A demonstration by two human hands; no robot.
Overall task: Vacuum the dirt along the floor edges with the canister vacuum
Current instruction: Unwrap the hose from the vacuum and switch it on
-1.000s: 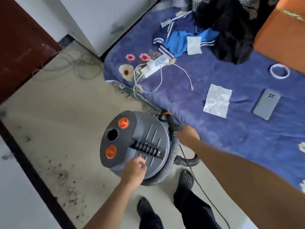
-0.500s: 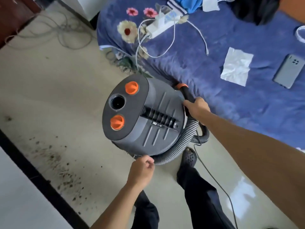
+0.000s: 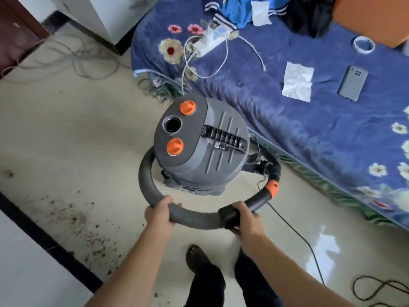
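Note:
A grey canister vacuum (image 3: 205,147) with two orange caps stands on the tiled floor beside the bed. Its grey ribbed hose (image 3: 194,217) curves out from under the body in a loop in front of it. My left hand (image 3: 160,214) grips the hose on the left of the loop. My right hand (image 3: 246,218) grips the black handle end by an orange collar (image 3: 271,189). Brown dirt (image 3: 86,227) lies scattered along the black skirting (image 3: 44,238) at the lower left.
A mattress with a blue flowered sheet (image 3: 298,120) fills the right side, holding a power strip (image 3: 207,44), tissue (image 3: 297,82), phone (image 3: 353,83) and clothes. Thin cables (image 3: 84,56) lie tangled on the floor at the upper left. The black power cord (image 3: 309,247) trails right. My feet (image 3: 199,260) stand below.
Both hands have pulled the hose off the canister's side and toward me. The left hand has taken hold of the hose; the right has come forward with the handle end.

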